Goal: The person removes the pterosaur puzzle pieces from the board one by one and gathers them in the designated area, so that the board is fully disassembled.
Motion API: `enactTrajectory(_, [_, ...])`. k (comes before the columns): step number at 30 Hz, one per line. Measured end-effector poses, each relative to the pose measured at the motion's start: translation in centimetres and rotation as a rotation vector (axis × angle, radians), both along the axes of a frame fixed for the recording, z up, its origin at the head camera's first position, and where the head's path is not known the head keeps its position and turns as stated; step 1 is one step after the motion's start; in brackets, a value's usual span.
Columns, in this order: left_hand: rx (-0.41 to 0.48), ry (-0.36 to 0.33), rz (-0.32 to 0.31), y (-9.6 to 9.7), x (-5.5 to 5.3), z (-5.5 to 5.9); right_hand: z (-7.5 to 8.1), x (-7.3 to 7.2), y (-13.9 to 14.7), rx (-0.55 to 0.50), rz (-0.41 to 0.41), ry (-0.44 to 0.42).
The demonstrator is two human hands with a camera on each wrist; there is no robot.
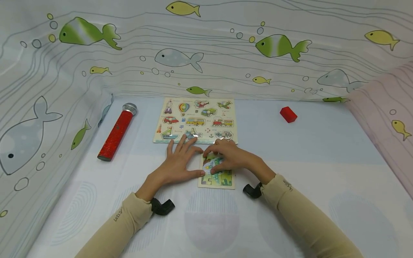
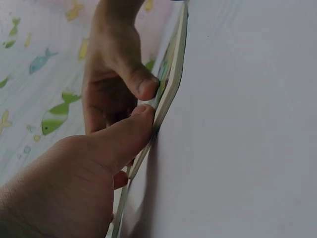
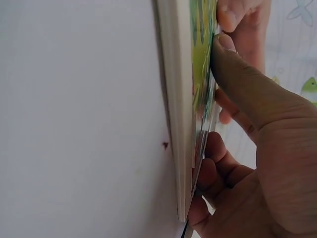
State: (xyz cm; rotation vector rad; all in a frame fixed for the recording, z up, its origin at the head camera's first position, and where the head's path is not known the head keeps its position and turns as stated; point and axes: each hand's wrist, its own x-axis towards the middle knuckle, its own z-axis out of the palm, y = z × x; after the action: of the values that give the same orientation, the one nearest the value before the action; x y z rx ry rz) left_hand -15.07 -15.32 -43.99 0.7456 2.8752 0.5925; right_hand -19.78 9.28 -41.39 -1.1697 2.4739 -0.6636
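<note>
A small jigsaw puzzle [image 1: 222,181] in a pale frame lies on the table before me, its picture green and blue. My left hand [image 1: 177,166] is spread at its left side, the thumb at the frame's edge and the index finger near the top left corner. My right hand [image 1: 230,156] reaches over the upper part, thumb pressing on the picture and bent fingers touching near the top edge. In the right wrist view, the right thumb [image 3: 242,79] rests on the puzzle's face. Part of the picture is hidden under that hand.
Just behind lies a larger vehicle peg board [image 1: 196,122], its front edge close to my fingers. A red toy microphone [image 1: 116,134] lies at the left, a red block [image 1: 288,114] at the back right. A fish-patterned cloth [image 1: 219,46] rises behind the table.
</note>
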Motion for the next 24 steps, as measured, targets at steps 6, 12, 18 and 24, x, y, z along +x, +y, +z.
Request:
enactTrajectory(6, [0.013,0.026,-0.002,-0.1,0.0,-0.2,0.0,0.4,0.2,0.002,-0.069,0.021])
enactTrajectory(12, [0.003,0.032,0.001,0.1,0.1,-0.1,0.1,0.9,0.3,0.050,-0.167,0.055])
enactTrajectory(18, [-0.038,0.037,-0.004,0.3,0.2,0.0,0.0,1.1,0.6,0.058,-0.214,0.056])
enactTrajectory(24, [-0.060,0.035,-0.014,0.1,0.1,0.0,0.2,1.0,1.7,-0.015,-0.189,-0.031])
